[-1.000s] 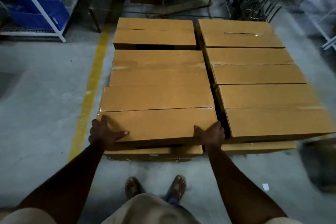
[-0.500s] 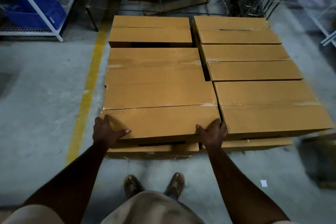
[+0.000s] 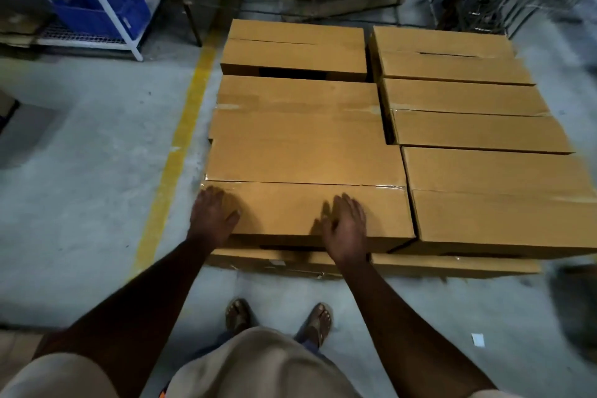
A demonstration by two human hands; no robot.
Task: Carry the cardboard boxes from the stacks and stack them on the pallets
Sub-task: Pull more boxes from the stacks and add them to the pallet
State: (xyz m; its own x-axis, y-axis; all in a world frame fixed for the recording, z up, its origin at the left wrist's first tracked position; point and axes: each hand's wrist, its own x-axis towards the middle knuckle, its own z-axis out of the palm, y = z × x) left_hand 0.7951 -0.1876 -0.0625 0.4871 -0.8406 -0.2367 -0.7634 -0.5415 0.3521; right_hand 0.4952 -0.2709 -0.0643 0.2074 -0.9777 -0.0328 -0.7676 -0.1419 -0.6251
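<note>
head view looks down on brown cardboard boxes laid in two columns on a grey concrete floor [image 3: 80, 203], three long flat boxes to a column, resting on a lower layer of cardboard [image 3: 452, 266] whose edge shows along the near side. the nearest box in the left column [image 3: 290, 213] sits tight against the box behind it [image 3: 300, 126], with clear tape glinting along the seam between its two top flaps. the left hand [image 3: 211, 220] lies flat on the near left corner of that nearest box, fingers spread and thumb pointing right, gripping nothing. the right hand [image 3: 345, 231] is over the near edge of the same box, near its middle, fingers loosely apart; it is blurred and i cannot tell whether it touches the cardboard. the nearest box in the right column [image 3: 504, 203] lies just beside it. a yellow painted floor line [image 3: 181, 145] runs from near to far just left of the boxes. a blue plastic crate [image 3: 100, 10] sits in a white metal rack [image 3: 106, 6] at the far left. two sandalled feet [image 3: 277, 320] stand on the floor near the stack.
</note>
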